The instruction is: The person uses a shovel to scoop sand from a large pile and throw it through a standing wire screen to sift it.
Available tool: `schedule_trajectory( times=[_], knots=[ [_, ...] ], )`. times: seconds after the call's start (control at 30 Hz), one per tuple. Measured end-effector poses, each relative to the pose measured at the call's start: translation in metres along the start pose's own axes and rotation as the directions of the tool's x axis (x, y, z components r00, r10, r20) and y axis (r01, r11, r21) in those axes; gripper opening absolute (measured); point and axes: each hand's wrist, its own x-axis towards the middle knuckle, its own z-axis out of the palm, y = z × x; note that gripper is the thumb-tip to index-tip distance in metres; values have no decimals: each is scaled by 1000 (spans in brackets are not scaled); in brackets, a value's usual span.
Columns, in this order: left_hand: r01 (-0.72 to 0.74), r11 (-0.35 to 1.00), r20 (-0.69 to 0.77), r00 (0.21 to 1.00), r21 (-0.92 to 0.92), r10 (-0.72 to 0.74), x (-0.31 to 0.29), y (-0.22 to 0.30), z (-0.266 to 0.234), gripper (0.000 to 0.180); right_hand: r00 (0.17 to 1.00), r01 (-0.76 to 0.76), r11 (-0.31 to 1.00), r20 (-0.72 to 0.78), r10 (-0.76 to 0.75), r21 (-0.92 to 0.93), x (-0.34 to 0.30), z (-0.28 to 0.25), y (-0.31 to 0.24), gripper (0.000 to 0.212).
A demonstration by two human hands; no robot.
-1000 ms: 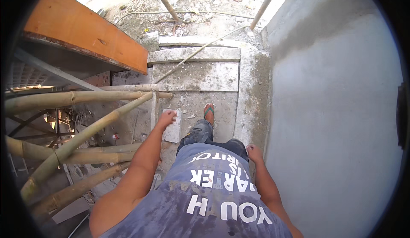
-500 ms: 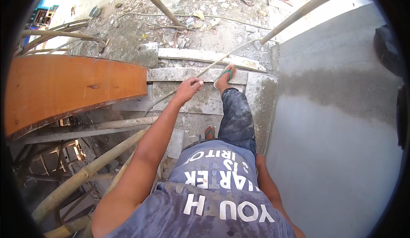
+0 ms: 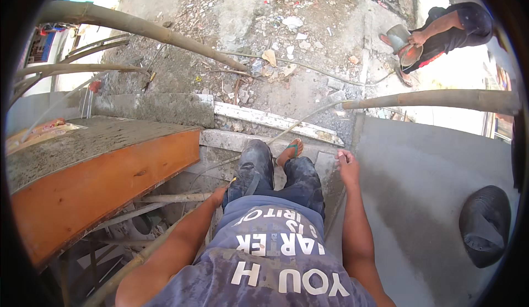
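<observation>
My right hand [image 3: 347, 168] is held out in front on the right, over the edge between the concrete steps [image 3: 220, 139] and the grey plastered surface [image 3: 397, 180]. Its fingers are loosely bent and a little apart, with nothing in them. Down beside my left thigh, my left hand [image 3: 219, 195] is mostly hidden by the dark trousers [image 3: 256, 166], so its fingers do not show. One sandalled foot [image 3: 290, 151] stands on the upper step. A thin hose or cable [image 3: 308, 115] runs across the steps in front of me.
An orange formwork board [image 3: 110, 197] edges a concrete slab on the left, with bamboo poles [image 3: 138, 28] above and below. Rubble [image 3: 292, 23] covers the ground ahead. Another person [image 3: 452, 31] bends at the far right, holding a bucket. A black rubber-like container [image 3: 485, 224] sits at right.
I have moved forward up the steps, and my left leg has come up. My left hand has dropped back to my thigh, while my right hand has swung forward. The other person shows more fully.
</observation>
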Motion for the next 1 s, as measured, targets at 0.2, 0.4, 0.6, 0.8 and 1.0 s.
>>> schedule_trajectory(
  times=[0.2,0.4,0.6,0.8,1.0],
  knots=[
    [37,996,129,990,80,-47,-96,187,117,53,1000,10,919,17,-4,-395,87,6,88,26],
    [195,979,124,972,53,-200,-57,293,108,61,993,76,686,115,11,-724,121,13,129,34],
    [-230,283,145,945,931,292,155,431,8,56,981,177,551,190,-34,-816,285,61,164,33],
    [-2,236,-139,805,972,577,275,609,47,44,971,48,966,239,14,-253,436,79,-102,29],
    [-723,474,188,626,502,757,227,866,274,40,986,122,963,139,-90,-239,572,42,-265,32]
  ],
)
